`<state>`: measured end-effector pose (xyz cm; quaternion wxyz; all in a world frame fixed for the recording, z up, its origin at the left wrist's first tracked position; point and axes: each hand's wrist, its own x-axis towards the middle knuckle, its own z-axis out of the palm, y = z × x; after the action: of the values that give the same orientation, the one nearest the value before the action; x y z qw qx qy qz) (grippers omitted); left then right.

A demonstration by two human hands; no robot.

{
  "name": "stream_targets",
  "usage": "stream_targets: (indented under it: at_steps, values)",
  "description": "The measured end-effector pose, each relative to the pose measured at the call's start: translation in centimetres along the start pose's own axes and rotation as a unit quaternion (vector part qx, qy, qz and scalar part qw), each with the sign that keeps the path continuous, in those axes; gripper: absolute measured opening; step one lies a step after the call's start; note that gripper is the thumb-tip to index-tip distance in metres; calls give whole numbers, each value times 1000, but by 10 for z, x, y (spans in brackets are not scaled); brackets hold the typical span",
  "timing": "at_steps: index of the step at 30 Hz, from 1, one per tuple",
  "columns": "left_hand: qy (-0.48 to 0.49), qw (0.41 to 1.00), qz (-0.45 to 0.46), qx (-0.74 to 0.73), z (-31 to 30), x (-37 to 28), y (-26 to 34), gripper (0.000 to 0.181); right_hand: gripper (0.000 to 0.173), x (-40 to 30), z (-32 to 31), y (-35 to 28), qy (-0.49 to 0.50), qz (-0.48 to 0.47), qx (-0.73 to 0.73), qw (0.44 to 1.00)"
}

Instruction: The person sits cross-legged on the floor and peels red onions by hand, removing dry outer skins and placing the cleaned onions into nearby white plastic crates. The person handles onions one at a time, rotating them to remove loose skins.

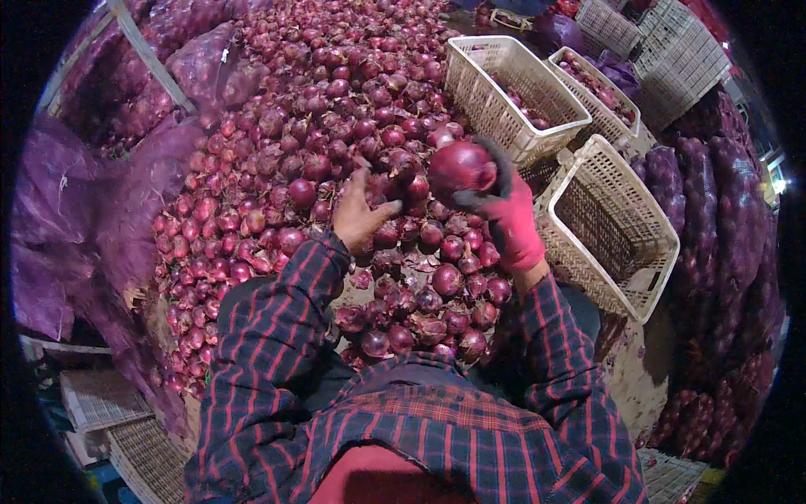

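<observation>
A large red onion point(461, 166) is held in my right hand point(511, 211), which wears a pink glove with dark fingers. Bare and spread, my left hand point(360, 214) hovers over the onions with nothing in its grasp. Beneath both hands lies a wide pile of red onions point(302, 192), strewn with loose dry skins. A smaller cluster of onions point(429, 299) lies close in front of my body, between my knees.
To the right, an upright plastic crate point(513, 94) and another crate point(595, 91) hold onions. Nearer me, a third crate point(620, 233) leans tilted. Filled net sacks point(724, 214) stand far right; purple netting point(63, 214) hangs left. Stacked crates point(680, 60) rise behind.
</observation>
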<state>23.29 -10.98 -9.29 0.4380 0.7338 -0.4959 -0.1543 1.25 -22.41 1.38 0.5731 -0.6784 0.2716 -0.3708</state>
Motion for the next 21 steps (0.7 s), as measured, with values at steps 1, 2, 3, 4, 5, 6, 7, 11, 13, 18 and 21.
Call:
stream_targets:
  at_steps: [1,2,3,4,5,6,7,11,13,18,21]
  values:
    - [-51,992,-10,-114,3,-3,6,72,88,-2,1,1,-31,-10,-2,999]
    - [-105,967,-41,-230,7,-7,15,72,90,-4,2,3,-54,2,4,999]
    - [-160,918,-94,-350,7,-9,25,73,93,-7,5,6,-79,16,11,997]
    - [-170,822,-190,-509,7,-11,36,74,96,-12,7,8,-142,11,117,983]
    - [-158,828,-199,-500,6,-13,47,73,95,-13,11,12,-130,29,98,986]
    - [-154,831,-169,-507,5,-13,57,72,95,-13,15,15,-137,10,93,986]
    - [-157,830,-102,-525,4,-12,65,71,94,-13,18,17,-152,-24,88,984]
    - [-88,826,-144,-538,7,0,78,60,79,-9,29,21,-87,-2,58,995]
    - [-138,781,-120,-597,13,2,75,54,67,-14,39,20,-57,-47,43,996]
    - [-126,705,-142,-683,37,-5,59,51,61,-20,48,13,1,-32,-43,999]
    - [-131,668,-140,-719,45,-4,47,47,59,-20,48,13,0,-34,-48,998]
